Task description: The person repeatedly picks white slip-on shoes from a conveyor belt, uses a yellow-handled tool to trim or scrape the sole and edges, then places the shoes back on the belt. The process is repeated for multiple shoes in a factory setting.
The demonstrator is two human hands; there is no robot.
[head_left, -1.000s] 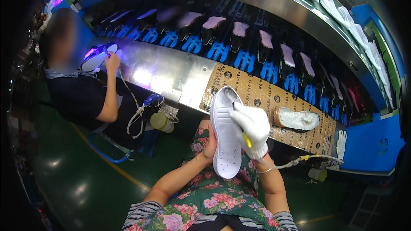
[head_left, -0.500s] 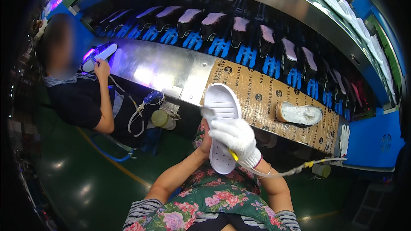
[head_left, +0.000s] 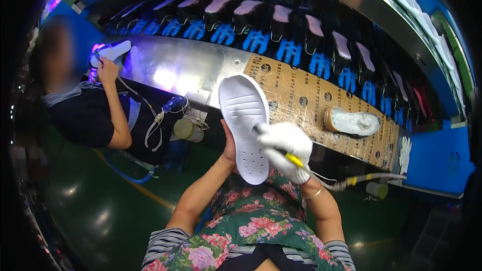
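Observation:
A white shoe sole (head_left: 243, 103), with ridges across its upper part and small holes toward its lower end, is tilted up in front of me. My left hand (head_left: 229, 143), bare, grips it by the left edge, its fingers hidden behind. In a white knitted glove, my right hand (head_left: 288, 145) is closed round a brush with yellow tape (head_left: 294, 159) and a hose (head_left: 346, 182) trailing off to the right. The dark, blurred brush tip (head_left: 257, 129) is at the inner face of the sole, right of its middle; whether it touches I cannot tell.
Beyond the sole is a bench covered with brown printed cardboard (head_left: 296, 88), where a shoe upper with a pale bottom (head_left: 354, 122) lies. Shoes on blue holders (head_left: 256, 41) line the back. A co-worker's hand (head_left: 108, 72) works at the left; a white glove (head_left: 404, 153) hangs at right.
The sole has moved up and left in my left hand. My right hand has shifted right, and the brush has passed from the sole's left edge to right of its middle.

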